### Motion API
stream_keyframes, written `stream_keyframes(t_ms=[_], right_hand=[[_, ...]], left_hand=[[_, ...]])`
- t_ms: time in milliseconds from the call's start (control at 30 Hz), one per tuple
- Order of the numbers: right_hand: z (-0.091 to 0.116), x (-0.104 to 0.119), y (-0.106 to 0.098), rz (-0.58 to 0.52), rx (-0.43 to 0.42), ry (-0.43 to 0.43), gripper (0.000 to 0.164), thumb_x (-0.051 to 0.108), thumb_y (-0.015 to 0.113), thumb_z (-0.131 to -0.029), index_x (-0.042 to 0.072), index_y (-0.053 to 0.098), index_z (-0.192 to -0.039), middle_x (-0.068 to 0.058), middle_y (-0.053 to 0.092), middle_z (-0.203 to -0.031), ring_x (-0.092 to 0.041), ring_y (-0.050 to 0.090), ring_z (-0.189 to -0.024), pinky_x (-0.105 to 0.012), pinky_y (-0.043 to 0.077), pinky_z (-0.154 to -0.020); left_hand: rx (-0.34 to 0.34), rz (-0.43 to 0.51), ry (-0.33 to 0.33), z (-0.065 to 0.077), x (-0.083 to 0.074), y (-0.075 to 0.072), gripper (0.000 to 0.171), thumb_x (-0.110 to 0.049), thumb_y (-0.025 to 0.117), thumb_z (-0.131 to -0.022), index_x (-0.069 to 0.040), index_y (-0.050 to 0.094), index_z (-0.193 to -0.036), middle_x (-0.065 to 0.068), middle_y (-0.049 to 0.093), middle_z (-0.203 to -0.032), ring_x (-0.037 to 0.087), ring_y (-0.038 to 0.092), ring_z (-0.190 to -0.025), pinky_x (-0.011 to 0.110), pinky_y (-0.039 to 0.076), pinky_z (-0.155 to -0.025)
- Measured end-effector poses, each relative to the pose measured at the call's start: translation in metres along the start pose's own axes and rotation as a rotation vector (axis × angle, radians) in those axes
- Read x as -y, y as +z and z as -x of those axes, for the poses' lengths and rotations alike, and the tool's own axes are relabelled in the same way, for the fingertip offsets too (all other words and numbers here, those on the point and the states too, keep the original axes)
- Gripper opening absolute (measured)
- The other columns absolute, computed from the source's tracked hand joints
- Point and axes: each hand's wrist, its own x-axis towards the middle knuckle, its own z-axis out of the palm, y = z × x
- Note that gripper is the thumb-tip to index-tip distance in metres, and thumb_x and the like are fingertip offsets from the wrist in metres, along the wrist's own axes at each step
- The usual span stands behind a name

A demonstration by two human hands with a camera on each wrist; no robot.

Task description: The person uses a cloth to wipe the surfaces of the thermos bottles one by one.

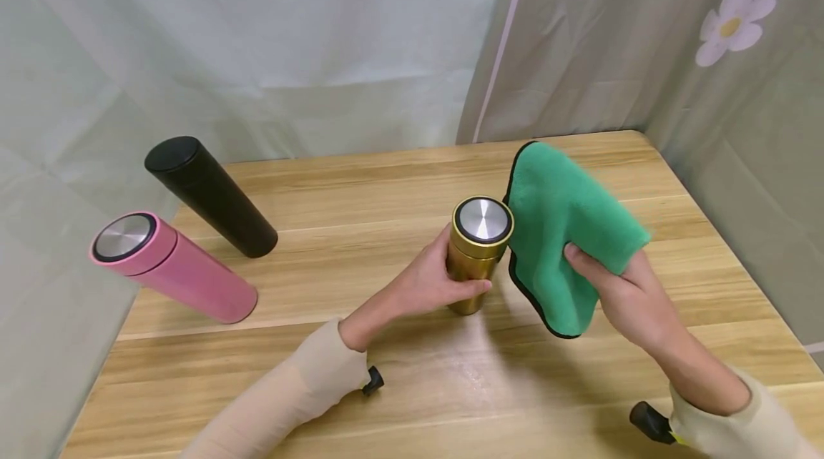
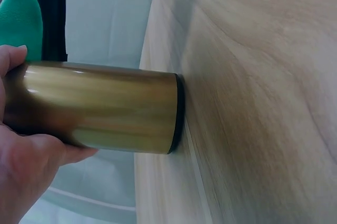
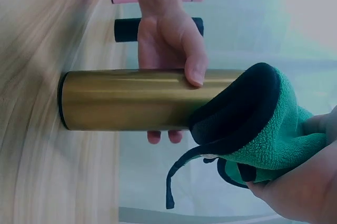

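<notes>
In the head view a gold thermos flask [image 1: 473,266] with a silver lid stands upright on the wooden table. My left hand [image 1: 444,277] grips it around the body, thumb on the near side. A green towel [image 1: 553,230] with black edging hangs from my right hand [image 1: 627,294], pinched between thumb and fingers. The towel reaches close against the flask's right side. From the right wrist view, the towel [image 3: 274,129] overlaps the upper part of the flask [image 3: 121,100], while fingertips of my left hand [image 3: 168,39] show past its far side.
To the left stand a pink thermos flask [image 1: 193,277] and, behind it, a black thermos flask [image 1: 219,201]. The wooden table [image 1: 360,209] ends at a pale curtain [image 1: 360,51] along the back. Black wrist-mounted pieces show at both sleeves.
</notes>
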Motion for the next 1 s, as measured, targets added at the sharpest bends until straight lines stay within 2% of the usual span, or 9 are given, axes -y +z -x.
stream_keyframes(t_ms=[300,367,433,500,567,667,800,933,1000], right_hand=[[0.007,0.005,0.009,0.175,0.065,0.003,0.056,-0.005,0.052,-0.103,0.012,0.044,-0.156,-0.009,0.054,-0.146,-0.011,0.058,-0.123,-0.018,0.05,-0.093],[0.009,0.006,0.01,0.207,0.079,-0.026,0.054,-0.006,0.054,-0.102,0.009,0.048,-0.153,-0.01,0.059,-0.14,-0.01,0.062,-0.116,-0.019,0.053,-0.088],[0.008,0.006,0.011,0.241,0.101,-0.094,0.048,-0.009,0.055,-0.1,0.005,0.054,-0.146,-0.009,0.065,-0.128,-0.008,0.065,-0.104,-0.02,0.054,-0.082],[0.005,0.006,0.012,0.275,0.128,-0.187,0.05,-0.013,0.054,-0.097,0.002,0.056,-0.145,-0.01,0.067,-0.129,-0.011,0.066,-0.106,-0.023,0.054,-0.086],[0.001,0.006,0.013,0.307,0.158,-0.281,0.055,-0.016,0.049,-0.094,0.001,0.054,-0.147,-0.012,0.064,-0.137,-0.018,0.064,-0.117,-0.027,0.051,-0.098],[-0.004,0.007,0.016,0.364,0.181,-0.394,0.068,-0.016,0.042,-0.087,0.0,0.046,-0.153,-0.014,0.046,-0.158,-0.026,0.044,-0.145,-0.03,0.034,-0.118],[-0.007,0.011,0.019,0.443,0.203,-0.563,0.068,-0.01,0.04,-0.079,-0.006,0.053,-0.146,-0.02,0.047,-0.155,-0.032,0.039,-0.148,-0.036,0.028,-0.122],[-0.012,0.018,0.025,0.478,0.295,-0.732,0.045,0.004,0.038,-0.1,-0.011,0.056,-0.139,-0.023,0.048,-0.154,-0.038,0.036,-0.149,-0.045,0.023,-0.124],[-0.016,0.022,0.029,0.483,0.347,-0.788,0.044,0.013,0.036,-0.108,-0.012,0.057,-0.137,-0.024,0.047,-0.153,-0.04,0.035,-0.149,-0.049,0.021,-0.124]], left_hand=[[0.042,0.033,0.069,0.0,0.008,-0.004,0.085,-0.01,0.084,-0.084,-0.012,0.033,-0.153,0.004,0.052,-0.142,0.017,0.053,-0.128,0.039,0.042,-0.112],[0.051,0.042,0.074,0.0,0.009,-0.004,0.085,-0.01,0.084,-0.084,-0.012,0.033,-0.152,0.004,0.052,-0.142,0.017,0.054,-0.127,0.039,0.042,-0.112],[0.059,0.055,0.078,0.0,0.01,-0.005,0.085,-0.01,0.084,-0.085,-0.013,0.033,-0.152,0.005,0.052,-0.141,0.017,0.054,-0.127,0.039,0.042,-0.112],[0.064,0.068,0.083,0.001,0.011,-0.005,0.084,-0.008,0.083,-0.085,-0.013,0.033,-0.151,0.005,0.053,-0.14,0.018,0.055,-0.125,0.039,0.043,-0.111],[0.069,0.08,0.087,0.001,0.011,-0.004,0.084,-0.007,0.083,-0.085,-0.013,0.033,-0.151,0.006,0.054,-0.139,0.018,0.055,-0.124,0.038,0.044,-0.11],[0.078,0.083,0.088,0.001,0.012,-0.004,0.083,-0.007,0.082,-0.086,-0.015,0.032,-0.152,0.006,0.056,-0.136,0.018,0.057,-0.122,0.038,0.045,-0.109],[0.09,0.059,0.095,0.002,0.012,-0.005,0.084,-0.008,0.082,-0.087,-0.016,0.03,-0.153,0.007,0.056,-0.135,0.018,0.057,-0.121,0.036,0.046,-0.108],[0.111,0.049,0.098,0.003,0.011,-0.007,0.081,-0.005,0.082,-0.088,-0.016,0.034,-0.152,0.002,0.054,-0.137,0.013,0.053,-0.124,0.032,0.046,-0.107],[0.153,0.162,0.064,0.003,0.012,-0.007,0.066,0.0,0.075,-0.092,-0.01,0.042,-0.148,0.002,0.056,-0.136,0.01,0.053,-0.123,0.031,0.046,-0.106]])
